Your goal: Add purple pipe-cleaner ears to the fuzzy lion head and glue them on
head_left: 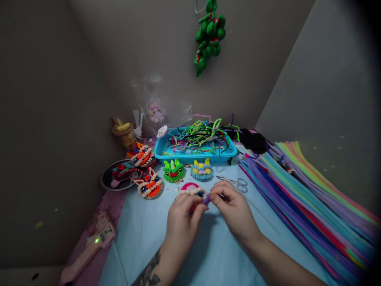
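Observation:
Between my two hands, above the light blue table cover [149, 234], is a short purple piece of pipe cleaner [206, 200]. My left hand [185, 212] pinches one end of it between thumb and forefinger. The other end sits in the closed fingertips of my right hand [233, 206]. Just behind them lies a pink and cream pipe-cleaner figure [190, 186], partly hidden by my left hand. A green animal head [174, 171] and a blue one with yellow ears [202, 170] stand further back. Scissors [238, 182] rest beyond my right hand.
Bundles of coloured pipe cleaners [309, 202] spread along the right. A blue tray [190, 158] of loose scraps stands at the back. Orange and cream heads [151, 188] and a metal bowl [104, 182] are at left, a pink glue gun [86, 254] nearer me. Green ornaments [210, 35] hang above.

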The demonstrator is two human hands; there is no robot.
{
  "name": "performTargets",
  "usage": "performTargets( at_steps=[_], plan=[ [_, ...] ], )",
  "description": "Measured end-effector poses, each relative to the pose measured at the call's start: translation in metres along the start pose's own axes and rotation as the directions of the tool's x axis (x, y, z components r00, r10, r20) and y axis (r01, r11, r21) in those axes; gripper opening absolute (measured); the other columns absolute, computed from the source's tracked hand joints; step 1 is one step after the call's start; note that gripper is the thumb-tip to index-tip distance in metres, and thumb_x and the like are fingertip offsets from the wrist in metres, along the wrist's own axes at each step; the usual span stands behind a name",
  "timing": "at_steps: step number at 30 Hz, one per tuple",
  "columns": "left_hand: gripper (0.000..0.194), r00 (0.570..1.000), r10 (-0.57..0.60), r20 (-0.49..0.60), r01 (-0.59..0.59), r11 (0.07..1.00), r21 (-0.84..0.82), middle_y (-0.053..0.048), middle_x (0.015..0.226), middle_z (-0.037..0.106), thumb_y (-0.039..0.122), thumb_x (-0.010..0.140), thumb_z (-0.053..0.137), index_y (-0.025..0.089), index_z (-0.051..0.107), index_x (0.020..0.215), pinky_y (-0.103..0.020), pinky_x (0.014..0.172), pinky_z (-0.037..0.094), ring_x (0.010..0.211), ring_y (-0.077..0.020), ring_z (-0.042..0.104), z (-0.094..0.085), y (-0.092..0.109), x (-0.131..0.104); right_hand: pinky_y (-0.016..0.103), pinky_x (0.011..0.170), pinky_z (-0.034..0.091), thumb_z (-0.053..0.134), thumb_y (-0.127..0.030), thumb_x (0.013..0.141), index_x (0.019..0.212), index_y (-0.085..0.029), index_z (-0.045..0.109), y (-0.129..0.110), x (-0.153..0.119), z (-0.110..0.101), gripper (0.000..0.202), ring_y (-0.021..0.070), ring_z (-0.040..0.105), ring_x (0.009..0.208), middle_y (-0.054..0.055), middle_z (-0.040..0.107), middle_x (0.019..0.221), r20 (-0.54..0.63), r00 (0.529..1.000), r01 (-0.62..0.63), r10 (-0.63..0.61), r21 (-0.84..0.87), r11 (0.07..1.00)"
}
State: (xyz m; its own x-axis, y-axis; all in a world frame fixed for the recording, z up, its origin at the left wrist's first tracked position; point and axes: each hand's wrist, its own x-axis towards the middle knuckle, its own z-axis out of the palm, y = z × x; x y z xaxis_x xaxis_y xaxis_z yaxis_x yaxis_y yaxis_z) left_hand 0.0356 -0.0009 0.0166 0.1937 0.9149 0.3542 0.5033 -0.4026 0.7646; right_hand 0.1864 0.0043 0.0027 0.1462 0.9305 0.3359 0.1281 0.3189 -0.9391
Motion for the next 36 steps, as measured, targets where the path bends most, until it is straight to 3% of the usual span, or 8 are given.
performTargets(
  at_steps=[7,18,26,32,36],
  plan=[
    [0.005,0.999,-0.038,-0.004,0.038,0.996,-0.082,-0.002,0.072,0.063,0.015,0.079,0.067,0.016,0.07,0.076,-0.024,0.062,0.043,0.068,-0.0151,0.057,0.002,-0.001,0.001,0.025,0.064,0.046,0.064,-0.016,0.08,0.07,-0.021,0.066,-0.003,-0.003,0.002,0.011,0.0159,0.055,0.077,0.002,0.056,0.079,-0.014,0.997,0.077,-0.077,0.003,0.997],
    [0.011,0.999,0.035,-0.004,-0.034,0.998,0.049,-0.003,0.075,0.063,0.018,0.087,0.057,0.016,0.062,0.077,-0.029,0.069,0.042,0.076,-0.0173,0.056,0.003,0.001,-0.001,0.024,0.068,0.045,0.064,-0.017,0.081,0.071,-0.021,0.066,0.001,-0.006,0.005,0.011,0.0147,0.054,0.078,0.001,0.054,0.08,0.005,1.0,0.029,-0.03,0.095,0.995],
    [0.01,0.999,0.037,-0.026,-0.038,0.998,-0.039,-0.005,0.079,0.069,0.018,0.085,0.061,0.018,0.071,0.086,-0.027,0.068,0.047,0.074,-0.016,0.061,0.003,-0.001,-0.003,0.024,0.07,0.044,0.065,-0.019,0.082,0.073,-0.022,0.066,0.001,-0.005,0.004,0.009,0.0147,0.053,0.08,0.001,0.053,0.082,-0.023,0.999,0.043,-0.041,0.129,0.991],
    [0.012,0.996,0.085,-0.036,-0.085,0.996,-0.023,-0.004,0.072,0.068,0.019,0.086,0.06,0.018,0.072,0.085,-0.025,0.062,0.046,0.068,-0.0148,0.06,0.001,0.002,-0.002,0.026,0.071,0.044,0.065,-0.024,0.083,0.073,-0.021,0.064,0.01,-0.005,0.007,0.011,0.0153,0.053,0.08,0.001,0.052,0.083,0.003,1.0,-0.021,0.021,0.286,0.958],
    [0.014,0.993,0.121,-0.019,-0.119,0.99,0.073,-0.004,0.07,0.066,0.019,0.087,0.057,0.018,0.07,0.079,-0.026,0.062,0.045,0.068,-0.0159,0.058,-0.002,0.001,0.0,0.027,0.07,0.047,0.061,-0.023,0.085,0.077,-0.02,0.064,0.004,-0.004,0.005,0.009,0.017,0.056,0.082,0.003,0.054,0.085,0.029,0.999,0.018,-0.023,0.168,0.986]
  ],
)
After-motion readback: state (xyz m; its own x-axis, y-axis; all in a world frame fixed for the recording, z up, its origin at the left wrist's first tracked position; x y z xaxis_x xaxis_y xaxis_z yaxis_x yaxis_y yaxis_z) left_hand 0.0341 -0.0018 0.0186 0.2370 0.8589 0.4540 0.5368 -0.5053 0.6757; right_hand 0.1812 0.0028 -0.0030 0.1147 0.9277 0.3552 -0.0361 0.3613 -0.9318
